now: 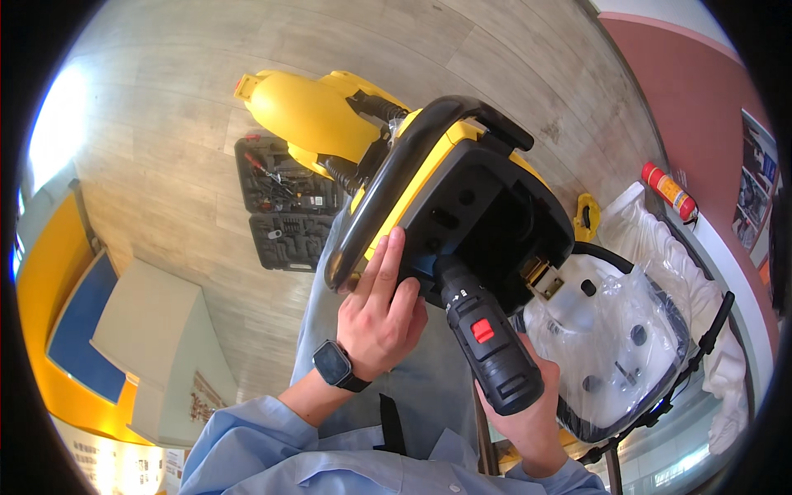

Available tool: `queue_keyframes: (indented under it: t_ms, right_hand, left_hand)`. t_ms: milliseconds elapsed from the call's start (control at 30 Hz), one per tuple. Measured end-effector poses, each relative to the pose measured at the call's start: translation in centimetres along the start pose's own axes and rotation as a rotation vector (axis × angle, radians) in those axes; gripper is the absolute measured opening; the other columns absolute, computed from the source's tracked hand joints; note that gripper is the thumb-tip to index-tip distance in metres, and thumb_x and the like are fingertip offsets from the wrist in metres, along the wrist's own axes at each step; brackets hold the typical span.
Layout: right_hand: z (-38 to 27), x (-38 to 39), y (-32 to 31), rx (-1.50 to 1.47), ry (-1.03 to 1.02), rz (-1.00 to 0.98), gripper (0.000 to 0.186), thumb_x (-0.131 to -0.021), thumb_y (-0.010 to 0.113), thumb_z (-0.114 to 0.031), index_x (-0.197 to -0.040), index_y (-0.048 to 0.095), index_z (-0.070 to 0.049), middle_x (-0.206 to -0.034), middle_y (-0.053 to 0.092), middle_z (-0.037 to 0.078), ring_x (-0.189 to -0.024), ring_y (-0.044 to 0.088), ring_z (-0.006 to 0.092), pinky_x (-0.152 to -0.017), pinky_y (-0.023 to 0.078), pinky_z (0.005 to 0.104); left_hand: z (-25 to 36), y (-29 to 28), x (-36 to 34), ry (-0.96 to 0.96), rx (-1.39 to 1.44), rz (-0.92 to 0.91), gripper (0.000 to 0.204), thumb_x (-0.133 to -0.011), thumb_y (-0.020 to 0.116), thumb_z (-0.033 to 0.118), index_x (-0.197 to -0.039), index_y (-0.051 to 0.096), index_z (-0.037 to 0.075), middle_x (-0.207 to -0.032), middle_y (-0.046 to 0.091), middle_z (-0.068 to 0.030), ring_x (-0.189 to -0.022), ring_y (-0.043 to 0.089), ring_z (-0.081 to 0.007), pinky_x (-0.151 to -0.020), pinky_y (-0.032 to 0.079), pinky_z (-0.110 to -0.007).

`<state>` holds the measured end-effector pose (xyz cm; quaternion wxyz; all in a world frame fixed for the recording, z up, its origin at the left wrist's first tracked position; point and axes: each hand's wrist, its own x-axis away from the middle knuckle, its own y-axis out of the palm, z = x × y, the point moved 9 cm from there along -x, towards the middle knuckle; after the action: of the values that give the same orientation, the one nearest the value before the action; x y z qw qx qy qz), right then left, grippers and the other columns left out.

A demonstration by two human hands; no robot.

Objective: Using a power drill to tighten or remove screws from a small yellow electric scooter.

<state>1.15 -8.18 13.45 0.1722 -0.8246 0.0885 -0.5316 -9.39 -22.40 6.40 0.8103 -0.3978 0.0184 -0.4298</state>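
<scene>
In front of me stands a yellow and black machine [404, 198] with a thick black curved handle and a dark hollow compartment facing me. My left hand [381, 318], a smartwatch on its wrist, rests with extended fingers on the yellow and black rim. A black cordless drill [488, 346] with a red switch on top is gripped by my right hand [528, 412], whose fingers are mostly hidden below the tool. The drill's chuck points into the compartment near its lower left; the tip is lost in shadow. A brass-coloured metal latch [543, 279] sits at the compartment's right edge.
On the floor beyond lies an open black tool case [285, 198]. To the right are a plastic-wrapped white and black part [619, 346], crumpled white sheeting [639, 239], a yellow object [586, 216] and a red fire extinguisher [669, 191]. A pale cabinet [157, 346] stands at left.
</scene>
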Motion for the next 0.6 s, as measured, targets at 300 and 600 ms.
queue_keyframes:
  t_ms: [300, 600]
  right_hand:
    - [0.2, 0.1, 0.6, 0.031, -0.012, -0.028, 0.038, -0.074, 0.08, -0.004, -0.108, 0.064, 0.0, -0.081, 0.071, 0.011, -0.07, 0.071, 0.022, -0.07, 0.055, 0.031]
    - [0.8, 0.0, 0.3, -0.026, -0.021, -0.011, 0.038, -0.074, 0.079, -0.004, -0.109, 0.065, 0.001, -0.083, 0.071, 0.013, -0.072, 0.072, 0.0256, -0.072, 0.057, 0.0342]
  left_hand:
    - [0.0, 0.1, 0.0, -0.002, -0.009, 0.003, 0.029, -0.071, 0.075, 0.002, -0.097, 0.061, 0.003, -0.151, 0.043, -0.0331, -0.134, 0.054, -0.0438, -0.101, 0.052, -0.043]
    - [0.3, 1.4, 0.1, -0.032, -0.177, -0.096, 0.062, -0.076, 0.07, 0.009, -0.136, 0.06, 0.002, -0.156, 0.035, -0.0291, -0.138, 0.046, -0.0435, -0.109, 0.046, -0.046]
